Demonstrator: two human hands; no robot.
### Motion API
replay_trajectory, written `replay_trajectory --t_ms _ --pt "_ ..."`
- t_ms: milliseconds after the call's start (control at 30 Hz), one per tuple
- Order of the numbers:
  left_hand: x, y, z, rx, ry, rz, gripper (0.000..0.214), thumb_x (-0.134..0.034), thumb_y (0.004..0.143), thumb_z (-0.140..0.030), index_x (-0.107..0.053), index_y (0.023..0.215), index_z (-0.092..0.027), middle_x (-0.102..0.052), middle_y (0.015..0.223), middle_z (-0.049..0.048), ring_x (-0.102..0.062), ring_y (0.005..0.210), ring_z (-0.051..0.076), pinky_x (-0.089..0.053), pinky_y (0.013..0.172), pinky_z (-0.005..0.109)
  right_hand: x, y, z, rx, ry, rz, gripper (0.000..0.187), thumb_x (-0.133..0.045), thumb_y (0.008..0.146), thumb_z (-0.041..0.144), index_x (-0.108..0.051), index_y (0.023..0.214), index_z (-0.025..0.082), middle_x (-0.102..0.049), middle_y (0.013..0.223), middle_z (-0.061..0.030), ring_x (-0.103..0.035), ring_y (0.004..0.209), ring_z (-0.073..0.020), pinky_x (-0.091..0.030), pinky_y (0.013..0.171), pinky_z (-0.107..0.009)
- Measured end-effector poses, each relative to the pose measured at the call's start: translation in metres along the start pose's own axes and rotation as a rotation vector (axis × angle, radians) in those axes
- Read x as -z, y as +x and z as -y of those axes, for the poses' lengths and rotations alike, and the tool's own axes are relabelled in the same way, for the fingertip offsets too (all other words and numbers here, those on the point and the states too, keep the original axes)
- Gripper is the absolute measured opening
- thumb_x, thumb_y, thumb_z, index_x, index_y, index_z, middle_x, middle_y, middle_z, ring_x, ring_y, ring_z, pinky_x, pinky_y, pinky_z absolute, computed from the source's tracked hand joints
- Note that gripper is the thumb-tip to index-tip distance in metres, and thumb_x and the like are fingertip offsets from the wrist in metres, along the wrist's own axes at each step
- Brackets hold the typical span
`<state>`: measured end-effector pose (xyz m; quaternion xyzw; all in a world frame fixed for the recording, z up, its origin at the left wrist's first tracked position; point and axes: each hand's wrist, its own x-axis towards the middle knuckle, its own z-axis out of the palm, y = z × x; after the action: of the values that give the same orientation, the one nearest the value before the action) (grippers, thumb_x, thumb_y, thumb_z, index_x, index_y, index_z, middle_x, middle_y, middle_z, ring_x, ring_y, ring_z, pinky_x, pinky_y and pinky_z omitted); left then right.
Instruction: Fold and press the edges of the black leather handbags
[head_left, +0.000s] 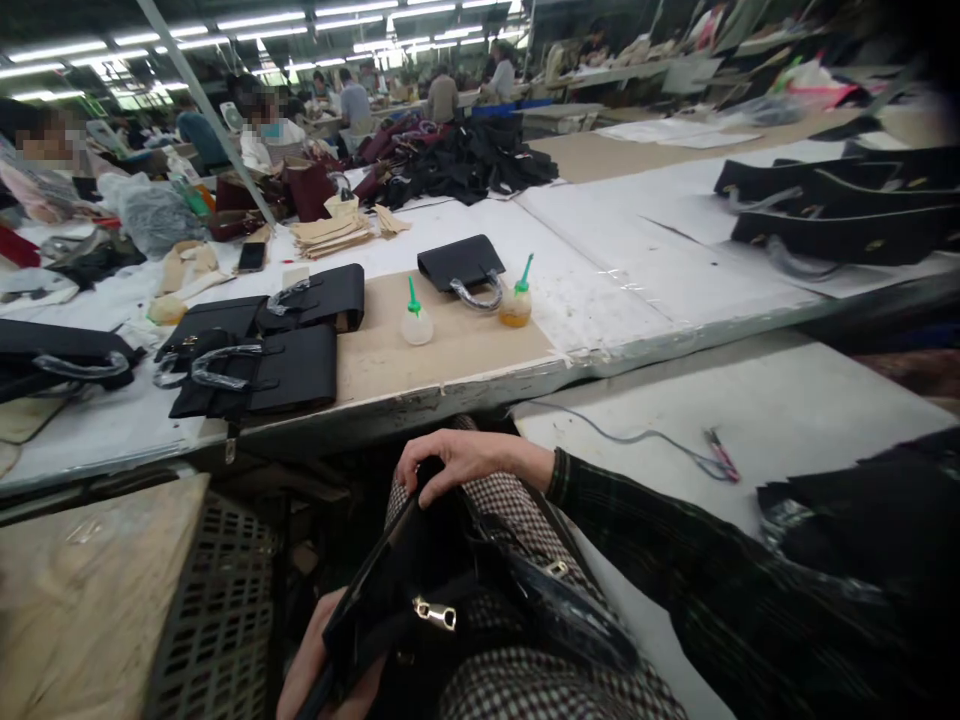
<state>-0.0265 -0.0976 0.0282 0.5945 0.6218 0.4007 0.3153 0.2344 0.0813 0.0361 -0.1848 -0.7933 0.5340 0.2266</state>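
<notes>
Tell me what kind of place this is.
Likely a handbag factory: black handbags on a long white worktable, squeeze bottles beside them, rows of people working behind, another bag in the left hand and right hand.

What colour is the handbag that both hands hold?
The handbag is black; head view.

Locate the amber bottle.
Head view, centre: the amber bottle stands on the cardboard sheet, just right of the wrapped handle of a black handbag, with the whitish bottle further left.
</notes>
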Motion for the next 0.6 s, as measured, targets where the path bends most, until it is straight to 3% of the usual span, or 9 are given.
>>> replay_trajectory --t_ms 100,233,333,500,600 --pt "0.008 0.0 0.009 0.1 0.053 -0.001 0.036 -0.07 0.074 -0.052 -0.072 0.099 -0.026 -0.075 0.097 0.0012 -0.071 0.095 0.029 -0.059 0.086 0.037 -0.007 0.003 -0.014 -0.03 0.05 -0.011 0.024 -0.076 0.078 0.037 -0.069 0.087 0.016 -0.067 0.106 -0.0051 -0.063 0.101 -0.0173 -0.046 0.094 -0.029" --pt "0.014 -0.002 0.023 0.185 0.104 -0.023 0.038 -0.072 0.074 -0.043 -0.069 0.109 -0.027 -0.074 0.11 0.0017 -0.068 0.108 0.031 -0.059 0.089 0.036 -0.012 0.0 -0.02 -0.102 0.05 -0.052 0.03 -0.075 0.078 0.038 -0.07 0.098 0.017 -0.068 0.103 -0.0037 -0.063 0.099 -0.017 -0.046 0.093 -0.028" --pt "0.015 -0.004 0.033 0.295 0.177 -0.044 0.043 -0.071 0.077 -0.042 -0.067 0.117 -0.026 -0.074 0.113 0.0031 -0.064 0.117 0.032 -0.057 0.095 0.038 -0.013 -0.001 -0.023 -0.114 0.035 -0.075 0.028 -0.078 0.075 0.04 -0.072 0.09 0.016 -0.068 0.104 -0.0037 -0.064 0.097 -0.0169 -0.046 0.09 -0.027" --pt "0.011 -0.002 0.043 0.419 0.137 0.019 0.057 -0.069 0.077 -0.05 -0.061 0.126 -0.022 -0.07 0.124 0.0092 -0.056 0.126 0.037 -0.046 0.107 0.052 -0.018 -0.003 -0.025 -0.145 0.04 -0.163 0.025 -0.074 0.078 0.04 -0.07 0.079 0.015 -0.069 0.102 -0.005 -0.065 0.095 -0.0174 -0.047 0.088 -0.027" --pt "0.012 0.002 0.041 0.454 0.057 0.073 0.06 -0.071 0.073 -0.052 -0.062 0.124 -0.022 -0.072 0.119 0.0097 -0.059 0.121 0.038 -0.043 0.108 0.056 -0.026 -0.004 -0.026 -0.176 0.022 -0.265 0.023 -0.073 0.08 0.037 -0.069 0.078 0.014 -0.071 0.099 -0.0061 -0.066 0.092 -0.0175 -0.048 0.085 -0.028"
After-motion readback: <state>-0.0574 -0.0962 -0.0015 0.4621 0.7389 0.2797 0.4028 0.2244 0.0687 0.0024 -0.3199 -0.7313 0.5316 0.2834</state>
